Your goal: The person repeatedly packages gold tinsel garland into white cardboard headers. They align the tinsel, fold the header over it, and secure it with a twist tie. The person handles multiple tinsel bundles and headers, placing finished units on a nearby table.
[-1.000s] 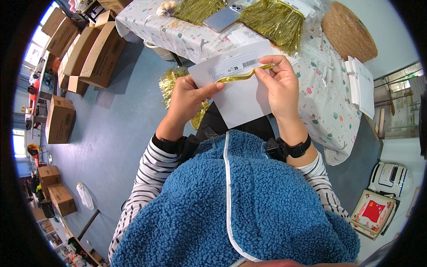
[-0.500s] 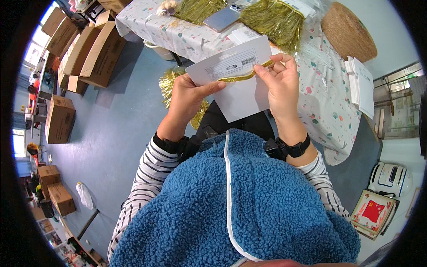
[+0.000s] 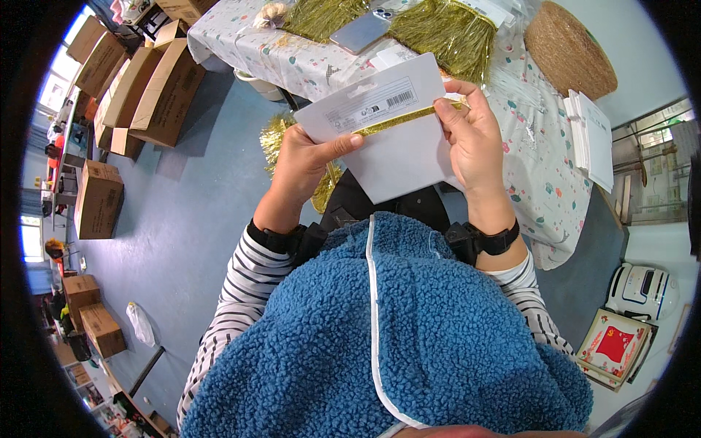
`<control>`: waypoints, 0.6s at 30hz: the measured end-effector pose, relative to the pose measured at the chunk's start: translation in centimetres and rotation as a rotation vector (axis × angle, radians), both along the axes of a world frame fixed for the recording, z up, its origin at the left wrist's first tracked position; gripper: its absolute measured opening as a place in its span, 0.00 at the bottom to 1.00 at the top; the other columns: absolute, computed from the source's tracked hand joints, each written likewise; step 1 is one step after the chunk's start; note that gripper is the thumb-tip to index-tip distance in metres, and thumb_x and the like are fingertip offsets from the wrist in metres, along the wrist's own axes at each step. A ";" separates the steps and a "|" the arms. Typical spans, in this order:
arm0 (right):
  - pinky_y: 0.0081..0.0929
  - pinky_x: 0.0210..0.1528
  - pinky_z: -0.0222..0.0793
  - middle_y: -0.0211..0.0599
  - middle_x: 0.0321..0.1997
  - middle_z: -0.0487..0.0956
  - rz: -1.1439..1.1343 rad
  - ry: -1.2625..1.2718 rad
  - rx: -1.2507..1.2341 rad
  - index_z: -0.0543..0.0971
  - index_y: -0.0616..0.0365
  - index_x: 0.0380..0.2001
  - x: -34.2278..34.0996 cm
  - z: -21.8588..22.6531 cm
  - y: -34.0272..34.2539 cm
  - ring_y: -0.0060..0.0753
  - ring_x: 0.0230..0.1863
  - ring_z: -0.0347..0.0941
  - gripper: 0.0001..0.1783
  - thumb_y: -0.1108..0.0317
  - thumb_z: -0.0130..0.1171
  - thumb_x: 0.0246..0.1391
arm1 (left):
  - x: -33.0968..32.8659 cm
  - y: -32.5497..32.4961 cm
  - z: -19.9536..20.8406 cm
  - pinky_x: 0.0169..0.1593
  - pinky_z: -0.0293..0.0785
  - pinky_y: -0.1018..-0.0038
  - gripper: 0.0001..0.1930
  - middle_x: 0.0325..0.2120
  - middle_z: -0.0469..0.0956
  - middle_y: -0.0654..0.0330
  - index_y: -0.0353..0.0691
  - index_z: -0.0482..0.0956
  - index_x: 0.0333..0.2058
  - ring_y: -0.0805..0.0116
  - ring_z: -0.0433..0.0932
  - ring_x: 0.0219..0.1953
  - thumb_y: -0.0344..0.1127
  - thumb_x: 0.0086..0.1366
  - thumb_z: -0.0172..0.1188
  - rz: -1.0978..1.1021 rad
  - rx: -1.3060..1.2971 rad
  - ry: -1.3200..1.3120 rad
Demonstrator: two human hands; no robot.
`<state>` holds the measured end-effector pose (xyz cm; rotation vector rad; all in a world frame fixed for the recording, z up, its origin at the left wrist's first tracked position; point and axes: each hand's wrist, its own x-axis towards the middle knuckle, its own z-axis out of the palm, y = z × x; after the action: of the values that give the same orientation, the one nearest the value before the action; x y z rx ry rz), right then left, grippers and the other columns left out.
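Note:
A white backing card [image 3: 403,162] with a barcode and a hang slot is held up in front of me. A shiny gold ribbon [image 3: 400,120] lies straight across it, just below the barcode. My left hand [image 3: 298,162] grips the card's left edge, thumb pressing the ribbon's left end against it. At the right edge my right hand [image 3: 475,142] pinches the ribbon between thumb and forefinger; its other fingers are partly hidden. Beyond the card, gold-green tinsel fringe [image 3: 447,38] lies on the table.
The table [image 3: 537,182] has a flower-patterned cloth. On it are a phone [image 3: 361,31], more fringe [image 3: 321,18], a large twine roll [image 3: 569,51] and stacked white cards [image 3: 591,142]. Gold tinsel [image 3: 272,146] hangs beside my left hand. Cardboard boxes [image 3: 169,95] stand left.
My right hand has moved right along the ribbon, which was curved and slack and now runs straight across the card. The card has tilted slightly; my left hand keeps its grip.

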<state>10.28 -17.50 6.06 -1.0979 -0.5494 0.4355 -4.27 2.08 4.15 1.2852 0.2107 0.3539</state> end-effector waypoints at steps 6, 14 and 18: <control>0.15 0.44 0.72 0.34 0.35 0.83 0.104 -0.007 -0.007 0.71 0.61 0.51 0.2 0.7 -0.8 0.18 0.39 0.79 0.12 0.70 0.55 0.68 | 0.0 0.2 -0.6 0.54 0.76 0.70 0.14 0.43 0.85 0.56 0.35 0.83 0.47 0.69 0.82 0.45 0.28 0.62 0.69 -0.038 -0.033 0.015; 0.20 0.48 0.76 0.37 0.40 0.82 0.239 -0.049 -0.030 0.71 0.62 0.54 0.2 1.3 -2.1 0.22 0.43 0.80 0.13 0.71 0.52 0.69 | -0.3 0.4 -0.7 0.54 0.78 0.69 0.15 0.45 0.85 0.54 0.36 0.83 0.48 0.68 0.83 0.44 0.30 0.62 0.69 -0.076 -0.022 0.039; 0.20 0.48 0.76 0.34 0.41 0.81 0.305 0.030 0.000 0.71 0.62 0.54 0.3 0.9 -2.2 0.21 0.46 0.79 0.14 0.73 0.50 0.68 | -0.3 0.5 -0.7 0.55 0.78 0.67 0.17 0.45 0.85 0.53 0.35 0.82 0.48 0.67 0.83 0.45 0.30 0.61 0.70 -0.095 -0.028 0.032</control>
<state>10.62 -19.69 6.98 -1.0092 -0.6934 0.7155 -4.62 2.55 3.49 1.2689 0.1804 0.2485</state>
